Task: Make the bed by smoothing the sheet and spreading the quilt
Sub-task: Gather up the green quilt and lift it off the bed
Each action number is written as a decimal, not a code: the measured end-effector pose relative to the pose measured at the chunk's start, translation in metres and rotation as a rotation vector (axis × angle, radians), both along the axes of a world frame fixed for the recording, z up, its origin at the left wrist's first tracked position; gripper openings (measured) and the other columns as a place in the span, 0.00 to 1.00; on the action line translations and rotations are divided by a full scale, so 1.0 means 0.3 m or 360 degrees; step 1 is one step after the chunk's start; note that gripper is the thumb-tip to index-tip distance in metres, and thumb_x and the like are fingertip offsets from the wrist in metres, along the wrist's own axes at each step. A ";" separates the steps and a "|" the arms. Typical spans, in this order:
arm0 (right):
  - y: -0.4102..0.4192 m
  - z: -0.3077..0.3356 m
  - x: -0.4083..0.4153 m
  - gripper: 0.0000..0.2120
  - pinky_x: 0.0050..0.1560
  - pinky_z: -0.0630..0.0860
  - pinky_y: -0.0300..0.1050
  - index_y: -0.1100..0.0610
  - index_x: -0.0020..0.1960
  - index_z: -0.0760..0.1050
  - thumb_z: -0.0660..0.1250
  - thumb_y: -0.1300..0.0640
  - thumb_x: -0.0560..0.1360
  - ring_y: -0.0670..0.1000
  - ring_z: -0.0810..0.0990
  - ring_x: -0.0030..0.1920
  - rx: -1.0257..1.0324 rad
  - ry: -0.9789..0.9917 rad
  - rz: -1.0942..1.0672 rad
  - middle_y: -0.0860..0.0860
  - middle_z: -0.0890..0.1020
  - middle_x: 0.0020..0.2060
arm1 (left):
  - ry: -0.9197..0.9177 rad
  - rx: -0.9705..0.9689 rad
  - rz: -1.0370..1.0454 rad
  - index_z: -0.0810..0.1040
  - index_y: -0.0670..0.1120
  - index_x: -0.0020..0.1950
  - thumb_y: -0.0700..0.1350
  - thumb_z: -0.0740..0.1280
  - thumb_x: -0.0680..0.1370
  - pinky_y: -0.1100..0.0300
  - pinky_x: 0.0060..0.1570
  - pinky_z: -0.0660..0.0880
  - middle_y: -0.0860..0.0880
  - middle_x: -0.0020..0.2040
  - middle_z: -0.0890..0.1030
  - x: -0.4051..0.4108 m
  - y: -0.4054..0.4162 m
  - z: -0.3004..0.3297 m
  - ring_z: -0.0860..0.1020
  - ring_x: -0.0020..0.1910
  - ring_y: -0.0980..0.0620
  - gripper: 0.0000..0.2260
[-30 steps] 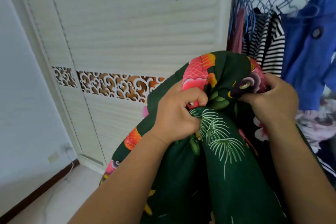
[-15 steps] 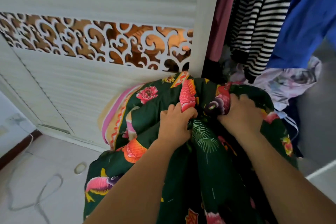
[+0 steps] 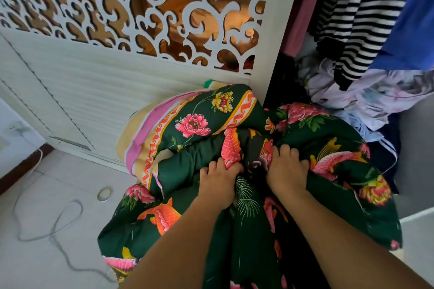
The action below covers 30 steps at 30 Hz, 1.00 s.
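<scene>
A dark green quilt [image 3: 187, 166] printed with pink flowers and orange fish is bunched in a heap in front of me, low by the wardrobe. My left hand [image 3: 218, 183] grips a fold of it near the middle. Just to the right, my right hand [image 3: 287, 171] grips another fold, fingers curled into the cloth. A pink and beige striped underside of the quilt [image 3: 141, 138] shows at the heap's left edge. The bed and its sheet are out of view.
A white wardrobe door [image 3: 94, 91] with a carved brown band stands behind the heap. Striped [image 3: 357, 12] and blue [image 3: 408, 30] clothes hang at the right over a pile of pale garments [image 3: 366, 96]. A grey cable [image 3: 54, 225] and a small ring [image 3: 104, 193] lie on the white floor.
The quilt and both hands have dropped from chest height toward the floor, and my view has tilted down. Both hands keep their grip on the folds.
</scene>
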State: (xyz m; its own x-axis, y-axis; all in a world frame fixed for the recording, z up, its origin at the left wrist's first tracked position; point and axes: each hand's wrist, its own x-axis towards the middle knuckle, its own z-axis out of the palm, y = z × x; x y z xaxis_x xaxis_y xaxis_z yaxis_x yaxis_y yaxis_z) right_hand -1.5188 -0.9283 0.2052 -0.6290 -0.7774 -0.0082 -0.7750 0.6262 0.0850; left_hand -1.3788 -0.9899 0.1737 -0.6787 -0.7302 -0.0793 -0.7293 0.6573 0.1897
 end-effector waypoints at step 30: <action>0.153 0.302 0.404 0.34 0.74 0.45 0.59 0.48 0.76 0.50 0.63 0.46 0.76 0.57 0.42 0.77 -0.0387 -0.0113 0.0498 0.55 0.45 0.77 | 0.0909 0.0364 0.0062 0.52 0.57 0.76 0.44 0.70 0.73 0.55 0.60 0.71 0.49 0.69 0.57 0.360 0.156 0.219 0.69 0.61 0.49 0.38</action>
State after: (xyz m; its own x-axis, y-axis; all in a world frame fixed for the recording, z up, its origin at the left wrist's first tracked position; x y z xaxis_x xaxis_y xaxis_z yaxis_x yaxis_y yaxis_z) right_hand -1.3975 -0.8825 0.2959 -0.3662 -0.9158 0.1649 -0.9300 0.3544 -0.0970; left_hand -1.2708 -0.9432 0.2394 -0.6335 -0.7626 0.1312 -0.4935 0.5287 0.6906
